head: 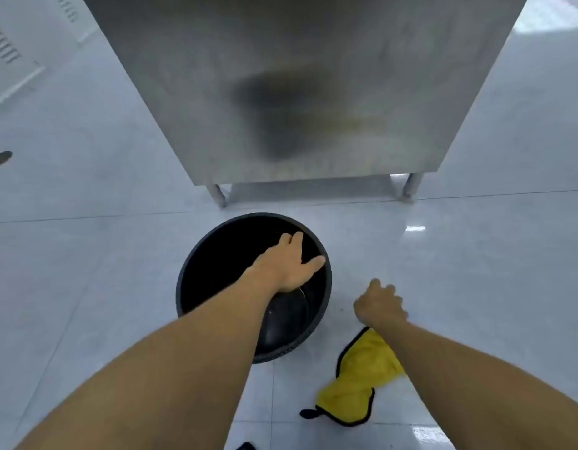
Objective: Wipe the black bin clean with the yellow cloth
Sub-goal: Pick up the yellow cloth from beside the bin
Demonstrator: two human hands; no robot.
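1. A steel cabinet [307, 86] stands on the pale tiled floor [86, 254].
2. The black bin [196, 271] sits just before it.
3. The yellow cloth [362, 378] lies crumpled right of the bin.
4. The left hand [287, 264], open, rests on the bin's far rim.
5. The right hand [378, 305], loosely curled and empty, hovers beside the bin.

Commercial kitchen, prob: I stand facing a stainless steel cabinet [300, 86] on short legs, pale tiled floor [86, 254], floor drain [0, 158].

Glossy pale-grey tiled floor [86, 271] reflecting overhead light; a stainless steel cabinet [313, 76] on short legs; a round floor drain [0, 158].
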